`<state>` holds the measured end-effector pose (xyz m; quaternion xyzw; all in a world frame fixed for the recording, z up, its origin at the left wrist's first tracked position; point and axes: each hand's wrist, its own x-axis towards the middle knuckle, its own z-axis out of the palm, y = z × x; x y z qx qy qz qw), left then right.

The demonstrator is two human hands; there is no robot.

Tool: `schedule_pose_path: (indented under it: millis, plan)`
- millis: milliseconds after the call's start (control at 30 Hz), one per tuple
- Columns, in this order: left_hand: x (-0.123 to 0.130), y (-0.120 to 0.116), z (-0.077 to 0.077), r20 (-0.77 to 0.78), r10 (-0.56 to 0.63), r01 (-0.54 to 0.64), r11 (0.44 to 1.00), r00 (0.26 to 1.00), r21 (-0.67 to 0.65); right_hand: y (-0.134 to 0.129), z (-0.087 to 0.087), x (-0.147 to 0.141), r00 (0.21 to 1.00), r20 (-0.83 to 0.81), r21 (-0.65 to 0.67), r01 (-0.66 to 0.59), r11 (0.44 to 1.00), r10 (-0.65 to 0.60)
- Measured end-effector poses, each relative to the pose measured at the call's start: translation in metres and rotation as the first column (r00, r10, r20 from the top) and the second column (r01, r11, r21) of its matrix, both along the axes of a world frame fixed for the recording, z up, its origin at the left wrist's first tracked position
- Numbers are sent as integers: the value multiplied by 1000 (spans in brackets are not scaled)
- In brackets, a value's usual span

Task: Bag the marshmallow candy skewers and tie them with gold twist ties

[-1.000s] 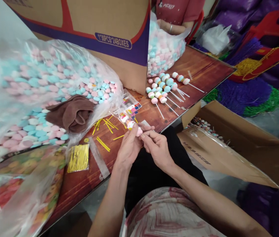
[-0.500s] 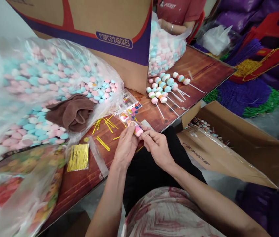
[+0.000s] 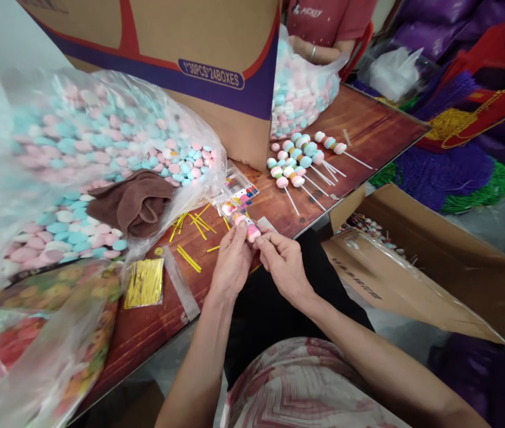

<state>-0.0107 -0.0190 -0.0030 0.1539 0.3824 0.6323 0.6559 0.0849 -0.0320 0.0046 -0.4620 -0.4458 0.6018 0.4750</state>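
Note:
Both hands are together at the table's front edge on a marshmallow skewer (image 3: 252, 230) in a clear printed wrapper. My left hand (image 3: 233, 254) is closed round its middle, thumb on top. My right hand (image 3: 282, 260) pinches the near end, and what lies between those fingertips is hidden. Just beyond are flat printed wrappers (image 3: 240, 185). Left of the hands, gold twist ties (image 3: 188, 258) lie loose on the table, near a packet of twist ties (image 3: 144, 283). Several unwrapped marshmallow skewers (image 3: 299, 159) lie to the right, sticks toward me.
A big clear bag of marshmallows (image 3: 96, 137) with a brown cloth (image 3: 134, 202) fills the left. Behind stands a large carton (image 3: 216, 35). An open carton (image 3: 452, 255) with skewers sits below right. Across the table (image 3: 368, 119), a person in a red shirt (image 3: 328, 24) sits by another marshmallow bag (image 3: 306, 89).
The camera view has shifted slightly, moving the scene a little to the right. Both hands keep their hold on the wrapped skewer, with only slight finger movement.

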Motion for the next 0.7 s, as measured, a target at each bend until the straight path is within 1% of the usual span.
schedule_pose_path:
  millis: [100,200,233,300,367,400,467,533,600,700]
  plan:
    - [3,-2,0,2,-33,33,999,999,-14,3,-1,-4,999,-31,5,29,1000,-29]
    - [-3,-1,0,27,-70,71,997,997,-36,7,-3,-2,1000,-23,-11,14,1000,-14]
    - [-6,0,0,32,-51,53,998,998,-39,7,-3,1,1000,-8,-9,-5,1000,5]
    - [-13,3,0,23,17,-16,999,1000,-34,7,-2,7,996,46,12,-83,996,82]
    - [-18,5,0,4,68,-68,997,998,-24,5,-1,14,974,151,49,-179,983,170]
    - [-20,6,0,-3,79,-79,997,997,-21,3,0,17,956,219,72,-215,974,195]
    - [-22,7,-1,-12,91,-91,996,996,-16,-1,1,23,913,358,120,-252,960,195]
    - [-20,7,0,-24,100,-100,995,995,-13,-6,0,26,879,444,163,-269,949,173]
    - [-15,6,0,-43,89,-90,996,995,-30,-9,-3,26,872,463,186,-270,945,158]
    - [-7,2,1,-69,28,-32,998,997,-63,-9,-9,23,905,401,182,-232,955,143]
